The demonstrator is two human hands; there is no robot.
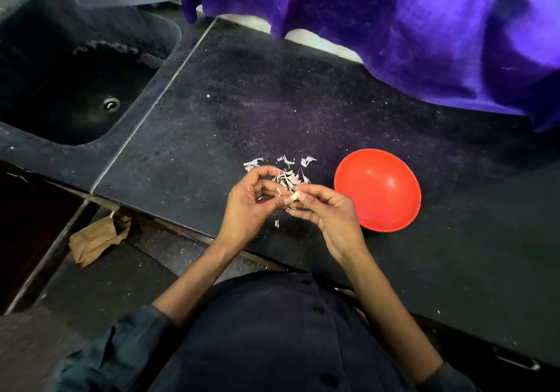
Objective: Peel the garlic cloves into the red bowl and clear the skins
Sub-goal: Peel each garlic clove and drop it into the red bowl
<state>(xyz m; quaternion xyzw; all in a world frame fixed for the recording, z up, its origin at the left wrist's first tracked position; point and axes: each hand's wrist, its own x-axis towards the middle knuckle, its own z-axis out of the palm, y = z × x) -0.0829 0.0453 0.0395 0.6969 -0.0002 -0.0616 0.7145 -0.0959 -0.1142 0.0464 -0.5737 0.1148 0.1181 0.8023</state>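
Observation:
A small pale garlic clove [294, 197] is pinched between the thumb and fingers of my right hand [325, 213], just above the counter's front edge. My left hand [251, 201] is close beside it with curled fingers, its fingertips touching the clove's left end and a scrap of skin. A scatter of papery garlic skins [288, 169] lies on the dark counter right behind my hands. The red bowl [378, 190] stands to the right of my right hand; I see no cloves inside it.
A dark sink [75, 88] is sunk into the counter at the left. Purple cloth [424, 28] hangs over the counter's back and right. A crumpled brown paper bag [97, 238] lies on the floor below the counter edge.

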